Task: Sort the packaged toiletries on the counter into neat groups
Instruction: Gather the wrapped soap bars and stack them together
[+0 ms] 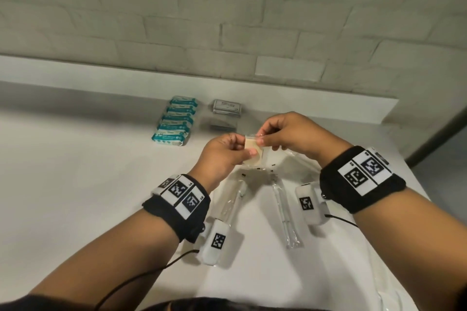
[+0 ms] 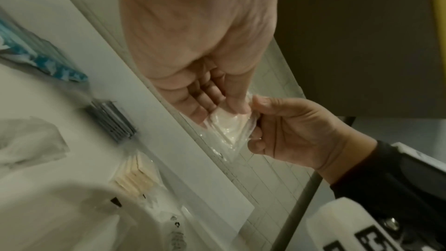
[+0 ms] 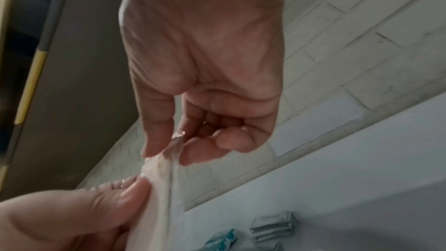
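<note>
I hold a small cream packet in clear wrap (image 1: 252, 150) above the counter with both hands. My left hand (image 1: 246, 153) pinches its lower left side, thumb on the front. My right hand (image 1: 260, 139) pinches its top right corner. In the left wrist view the packet (image 2: 231, 127) sits between my left fingers (image 2: 207, 100) and my right hand (image 2: 289, 131). In the right wrist view thumb and forefinger pinch the wrap's edge (image 3: 169, 159). Teal packets (image 1: 174, 121) lie in a row, grey sachets (image 1: 226, 108) in a stack beside them.
Clear-wrapped long thin items (image 1: 235, 199) (image 1: 283, 212) lie on the white counter (image 1: 88, 184) under my wrists. A pile of similar cream packets (image 2: 137, 175) lies below my hands. A brick wall and ledge (image 1: 177, 83) border the back; the counter ends at the right.
</note>
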`<state>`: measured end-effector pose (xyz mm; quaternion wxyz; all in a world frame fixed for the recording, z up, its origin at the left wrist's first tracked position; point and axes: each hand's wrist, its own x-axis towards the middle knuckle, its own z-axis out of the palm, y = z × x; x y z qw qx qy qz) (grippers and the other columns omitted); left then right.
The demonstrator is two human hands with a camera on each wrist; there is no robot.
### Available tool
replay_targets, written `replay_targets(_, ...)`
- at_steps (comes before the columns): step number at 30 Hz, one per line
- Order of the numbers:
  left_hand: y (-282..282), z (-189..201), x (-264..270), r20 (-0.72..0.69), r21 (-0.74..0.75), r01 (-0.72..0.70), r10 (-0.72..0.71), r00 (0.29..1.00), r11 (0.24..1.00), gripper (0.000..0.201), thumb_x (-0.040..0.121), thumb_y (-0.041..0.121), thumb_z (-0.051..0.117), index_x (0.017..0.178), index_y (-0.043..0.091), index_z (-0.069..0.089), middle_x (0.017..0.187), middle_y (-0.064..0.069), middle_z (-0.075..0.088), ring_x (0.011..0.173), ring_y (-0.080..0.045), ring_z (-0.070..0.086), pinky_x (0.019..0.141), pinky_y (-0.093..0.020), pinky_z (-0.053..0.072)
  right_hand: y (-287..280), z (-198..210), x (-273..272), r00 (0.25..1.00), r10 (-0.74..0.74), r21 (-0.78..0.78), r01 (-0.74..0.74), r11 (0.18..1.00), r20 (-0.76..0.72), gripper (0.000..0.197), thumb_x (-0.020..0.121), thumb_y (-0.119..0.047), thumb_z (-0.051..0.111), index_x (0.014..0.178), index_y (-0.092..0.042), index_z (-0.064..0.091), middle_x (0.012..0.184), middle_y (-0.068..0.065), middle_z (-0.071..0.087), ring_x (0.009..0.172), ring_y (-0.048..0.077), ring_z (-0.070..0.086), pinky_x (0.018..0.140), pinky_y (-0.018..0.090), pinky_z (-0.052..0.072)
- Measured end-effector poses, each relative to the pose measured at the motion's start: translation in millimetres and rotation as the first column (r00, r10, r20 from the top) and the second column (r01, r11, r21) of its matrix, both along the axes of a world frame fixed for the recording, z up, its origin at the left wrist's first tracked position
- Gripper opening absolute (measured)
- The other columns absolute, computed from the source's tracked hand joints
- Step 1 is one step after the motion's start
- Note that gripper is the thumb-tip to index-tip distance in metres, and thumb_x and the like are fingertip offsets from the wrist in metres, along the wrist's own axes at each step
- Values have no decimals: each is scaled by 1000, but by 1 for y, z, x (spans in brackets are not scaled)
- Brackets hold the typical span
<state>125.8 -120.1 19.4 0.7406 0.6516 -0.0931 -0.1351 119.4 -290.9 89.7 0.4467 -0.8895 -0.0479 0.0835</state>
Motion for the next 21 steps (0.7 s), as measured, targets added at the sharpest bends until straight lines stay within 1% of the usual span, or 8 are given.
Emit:
replay_targets(3, -1, -1, -2, 21, 40, 10, -11, 1000, 999, 15, 81, -1, 71, 89, 11, 66, 82, -5, 68, 70, -10, 64, 64, -19, 51, -6, -1, 2, 1000, -18, -11, 18, 1000, 14, 6, 78, -10, 76, 82, -11, 72, 70, -1, 64, 60, 9, 54, 54, 14, 44)
replay_targets(5, 1, -5, 1, 6, 77, -31, 31, 1000, 997, 9, 86, 11, 69, 92, 17, 66, 87, -3, 67, 79, -13, 63, 72, -24, 51, -15, -5, 8, 986, -116, -164, 134, 977, 119, 4, 81, -14, 73, 80, -16, 71, 74, -4, 66, 68, 11, 58, 60, 20, 46)
replay_targets(7, 4, -10, 6, -35, 96, -79, 82, 996, 992, 4, 91, 17, 62, 93, 18, 65, 90, -1, 66, 83, -14, 62, 77, -28, 50, -26, -10, 16, 969, -175, -267, 217, 939, 173, 5, 86, -17, 67, 83, -15, 69, 79, -5, 65, 76, 14, 59, 65, 23, 44)
replay_targets(11, 8, -24, 21, -136, 187, -101, 128, 982, 977, 6, 93, 20, 58, 92, 19, 64, 93, 0, 65, 84, -15, 61, 81, -31, 51, -37, -25, 31, 983, -153, -424, 180, 887, 97, 14, 95, -20, 55, 95, -10, 64, 90, 2, 62, 81, 17, 54, 59, 22, 38)
replay_targets(15, -1, -33, 40, -188, 275, -82, 138, 972, 958, 7, 92, 20, 59, 85, 19, 62, 84, -1, 62, 80, -16, 59, 86, -36, 52, -23, -41, 52, 992, -120, -505, 126, 854, 45, 20, 98, -19, 49, 108, -7, 61, 109, 11, 62, 88, 20, 51, 72, 26, 35)
replay_targets(18, -13, -37, 61, -204, 344, -45, 122, 971, 938, 19, 90, 17, 60, 71, 17, 60, 76, -7, 61, 72, -22, 57, 80, -38, 51, -5, -50, 72, 994, -105, -546, 80, 834, -14, 26, 98, -19, 47, 115, -4, 61, 116, 14, 62, 98, 27, 56, 76, 26, 37)
replay_targets(20, -22, -40, 77, -173, 461, -12, 103, 979, 887, 23, 88, 19, 61, 66, 14, 58, 71, -12, 61, 70, -28, 58, 78, -40, 49, 4, -58, 84, 993, -116, -565, 77, 822, -34, 29, 97, -23, 49, 115, -4, 62, 118, 15, 63, 105, 29, 58, 81, 28, 40)
replay_targets(21, -27, -40, 84, -156, 548, 14, 86, 984, 836, 19, 87, 23, 61, 73, 10, 62, 79, -16, 65, 79, -31, 62, 83, -40, 52, 7, -62, 90, 990, -131, -565, 82, 821, -47, 31, 96, -26, 52, 116, -5, 62, 120, 15, 63, 107, 29, 59, 84, 29, 42)
